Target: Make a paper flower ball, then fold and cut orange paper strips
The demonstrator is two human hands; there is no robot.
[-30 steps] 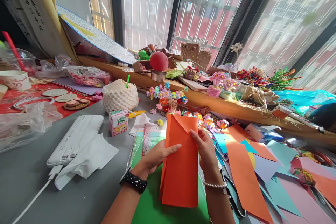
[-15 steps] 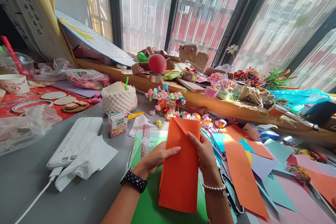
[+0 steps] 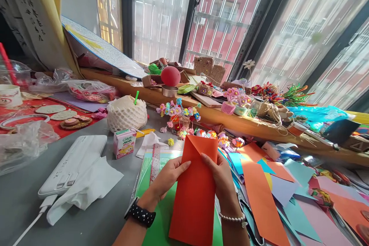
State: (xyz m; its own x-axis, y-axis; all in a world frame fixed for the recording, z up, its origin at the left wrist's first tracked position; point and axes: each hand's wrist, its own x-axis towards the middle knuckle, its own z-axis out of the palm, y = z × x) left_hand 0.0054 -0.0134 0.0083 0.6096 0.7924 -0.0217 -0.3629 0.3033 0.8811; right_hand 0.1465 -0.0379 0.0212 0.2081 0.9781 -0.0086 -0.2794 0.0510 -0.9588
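Both my hands hold a folded sheet of orange paper (image 3: 196, 196) upright over the green paper pack (image 3: 161, 223). My left hand (image 3: 170, 175) grips its left edge, thumb on the front and fingers behind. On the right edge, my right hand (image 3: 220, 173) pinches it with the thumb lying across the front. A diagonal crease or flap shows near the top. The fingers behind the paper are hidden. A pink patterned ruler (image 3: 155, 163) lies on the pack beside my left hand. Right of my right hand, black-handled scissors (image 3: 250, 219) are partly covered by my wrist.
Cut coloured papers (image 3: 263, 200) spread over the right side. At left lie a white power bank (image 3: 76, 165) with a cable, a tissue (image 3: 86, 184) and a small drink carton (image 3: 125, 143). Behind stand a net-wrapped coconut (image 3: 127, 115), small craft flowers (image 3: 180, 113) and a cluttered windowsill (image 3: 210, 113).
The view has shifted slightly to the right, so most things sit farther left. Both hands keep their hold on the orange paper, which sits a little lower in view.
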